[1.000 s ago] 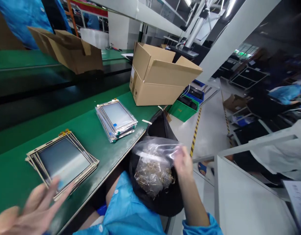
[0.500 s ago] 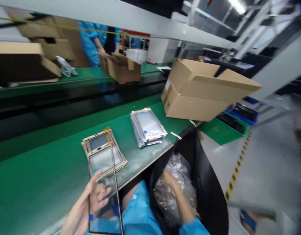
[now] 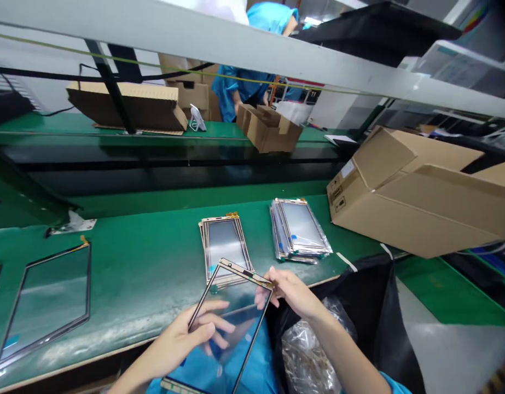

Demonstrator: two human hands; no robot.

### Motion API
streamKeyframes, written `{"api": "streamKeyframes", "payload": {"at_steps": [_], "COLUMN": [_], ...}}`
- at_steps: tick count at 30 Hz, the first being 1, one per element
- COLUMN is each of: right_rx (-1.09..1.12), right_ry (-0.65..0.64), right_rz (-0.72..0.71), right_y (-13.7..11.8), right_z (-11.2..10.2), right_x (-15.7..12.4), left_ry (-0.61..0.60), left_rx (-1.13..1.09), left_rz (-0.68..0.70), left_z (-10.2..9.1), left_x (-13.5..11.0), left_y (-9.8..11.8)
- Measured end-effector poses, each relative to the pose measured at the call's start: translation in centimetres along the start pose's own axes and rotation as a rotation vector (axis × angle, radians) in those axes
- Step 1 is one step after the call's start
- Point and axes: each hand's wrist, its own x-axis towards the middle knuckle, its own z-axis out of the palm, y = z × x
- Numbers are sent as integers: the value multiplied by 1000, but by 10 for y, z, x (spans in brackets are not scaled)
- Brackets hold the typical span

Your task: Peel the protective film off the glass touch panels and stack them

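A clear touch-screen glass panel (image 3: 244,314) with a dark frame is held tilted over my lap. My left hand (image 3: 197,331) grips it by its left edge, the fingers spread partly behind the glass. My right hand (image 3: 291,290) pinches its upper right corner, where a short flex cable shows. Just beyond lies a stack of similar panels (image 3: 224,241) on the green bench. To the right of that sits a second stack of panels in clear wrapping (image 3: 302,225).
At the left, a single panel (image 3: 51,298) lies on the green bench (image 3: 141,262). A black bag (image 3: 383,312) holding crumpled clear plastic (image 3: 307,350) hangs at the bench edge. An open cardboard box (image 3: 404,202) stands at the right. Across the bench, a person in blue (image 3: 246,90) handles a smaller box (image 3: 272,128).
My right hand has come out of the black bag and now grips the panel's upper corner. The panel has moved up and tilted. The view has swung left.
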Motion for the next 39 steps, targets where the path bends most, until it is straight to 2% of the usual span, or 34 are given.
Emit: {"api": "streamKeyframes", "payload": {"at_steps": [2,5,7,10,13,15,18,23,26,31,32,34,39], "right_rx": [-170,-337,-438,-662,-811,-867,-963,-1116,-1183,-1367,-1345,-1188,-404], "right_ry": [56,212,255,217,159,59,-106,-214,-209,24,55,60,-131], "right_rz": [-71,-199,-285,-411,-518,-559,-585,-564,-635,-1011,-1033,-979,-488], "right_y": [0,13,22,20,-2,-20,-42,-54,-52,-33,-30,-24,-30], "right_z": [4,8,8,5,8,13,20,21,21,21,20,18,12], "right_x": [-2,-9,-11,-7,0,4,6,4,3,-2,-5,-14,-57], "left_ry": [16,-5,-27,-66,-72,-68,-95,-128,-131,-238,-261,-292,-345], "left_rx": [-10,-56,-55,29,194,293,370,454,470,317,269,186,25], "left_rz": [2,11,2,-38,-102,-119,-96,-80,-80,-157,-162,-158,-150], "left_z": [-2,-6,-8,-13,-14,-13,-11,-11,-12,-21,-24,-33,-58], "left_x": [-5,-8,-9,-13,-18,-20,-23,-28,-28,-18,-15,-10,-2], "left_y": [1,1,3,10,22,29,36,39,39,34,33,30,26]}}
